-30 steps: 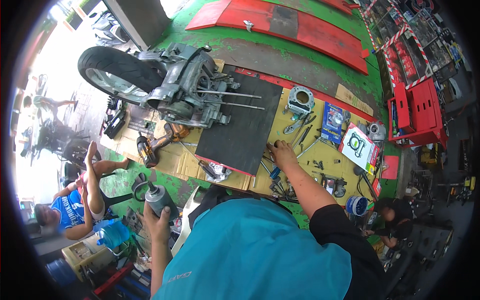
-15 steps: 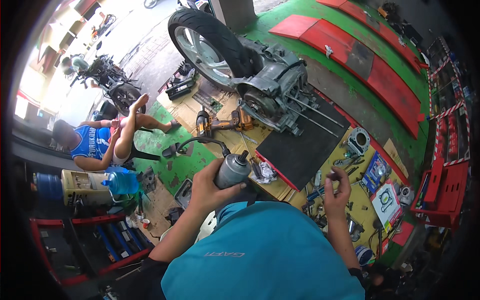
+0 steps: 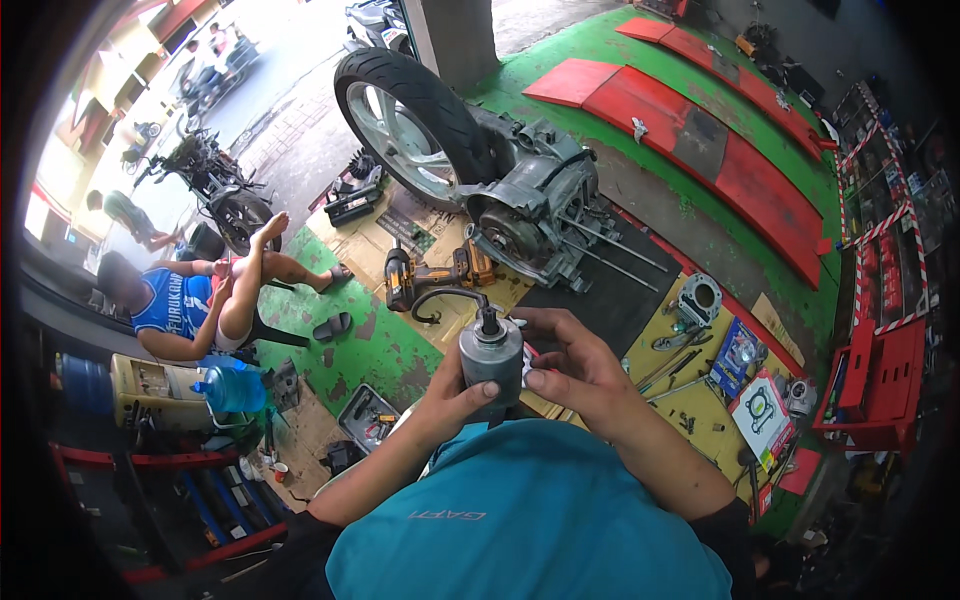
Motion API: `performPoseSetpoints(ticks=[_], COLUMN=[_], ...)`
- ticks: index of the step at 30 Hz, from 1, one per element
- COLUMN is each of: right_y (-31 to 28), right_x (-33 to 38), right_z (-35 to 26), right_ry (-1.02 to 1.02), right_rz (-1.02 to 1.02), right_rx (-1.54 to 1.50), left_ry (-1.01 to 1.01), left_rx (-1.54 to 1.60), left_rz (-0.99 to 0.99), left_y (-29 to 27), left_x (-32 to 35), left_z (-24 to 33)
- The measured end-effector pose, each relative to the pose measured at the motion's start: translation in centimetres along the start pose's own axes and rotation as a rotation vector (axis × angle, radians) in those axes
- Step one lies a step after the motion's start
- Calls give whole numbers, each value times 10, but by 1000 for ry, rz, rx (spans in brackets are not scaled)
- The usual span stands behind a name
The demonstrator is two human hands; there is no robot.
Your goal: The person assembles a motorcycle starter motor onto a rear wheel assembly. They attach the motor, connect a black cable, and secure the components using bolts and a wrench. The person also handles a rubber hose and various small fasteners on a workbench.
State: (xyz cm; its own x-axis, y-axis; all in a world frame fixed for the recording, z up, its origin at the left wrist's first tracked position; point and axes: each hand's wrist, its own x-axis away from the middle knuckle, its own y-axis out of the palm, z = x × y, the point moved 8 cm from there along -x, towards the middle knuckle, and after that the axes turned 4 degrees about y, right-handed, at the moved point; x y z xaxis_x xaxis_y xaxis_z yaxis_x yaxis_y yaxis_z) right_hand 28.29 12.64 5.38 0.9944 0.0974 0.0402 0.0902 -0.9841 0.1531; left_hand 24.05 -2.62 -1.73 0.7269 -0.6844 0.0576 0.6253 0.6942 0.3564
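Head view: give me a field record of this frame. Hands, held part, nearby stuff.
left hand: gripping the grey metal cylindrical part with a curved black tube on top from the left, thumb across its front
right hand: fingers touching the part's right side
part pose: upright, held in front of the chest
floor beyond: scooter engine with black-tyred rear wheel on cardboard
near engine: yellow and black cordless power tool
right side: silver engine cylinder block on yellow sheet
left side: seated person in blue shirt
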Motion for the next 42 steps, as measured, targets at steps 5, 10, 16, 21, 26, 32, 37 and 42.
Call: performPoseSetpoints(ticks=[5,10,16,21,26,32,37,42], right_y=[7,6,3,2,2,2,4,5], right_x=[0,1,2,5,4,4,3,1], right_z=[1,6,1,3,1,2,4,5], right_ry=[50,39,-9,13,37,28,36,30], right_rz=[-34,10,45,63,61,98,96,89], right_rx=[-35,19,90,68,36,7,-65,-118], left_ry=[-3,4,-7,61,80,91,154,218], left_rx=[-34,-53,-68,-88,-159,-287,-409,-424], left_rz=[12,7,12,-44,-22,46,122,234], left_y=[-9,-10,-4,-1,5,8,2,-1], left_x=[5,5,-1,-3,-6,-8,-11,-12], left_z=[-6,-6,0,4,11,20,23,26])
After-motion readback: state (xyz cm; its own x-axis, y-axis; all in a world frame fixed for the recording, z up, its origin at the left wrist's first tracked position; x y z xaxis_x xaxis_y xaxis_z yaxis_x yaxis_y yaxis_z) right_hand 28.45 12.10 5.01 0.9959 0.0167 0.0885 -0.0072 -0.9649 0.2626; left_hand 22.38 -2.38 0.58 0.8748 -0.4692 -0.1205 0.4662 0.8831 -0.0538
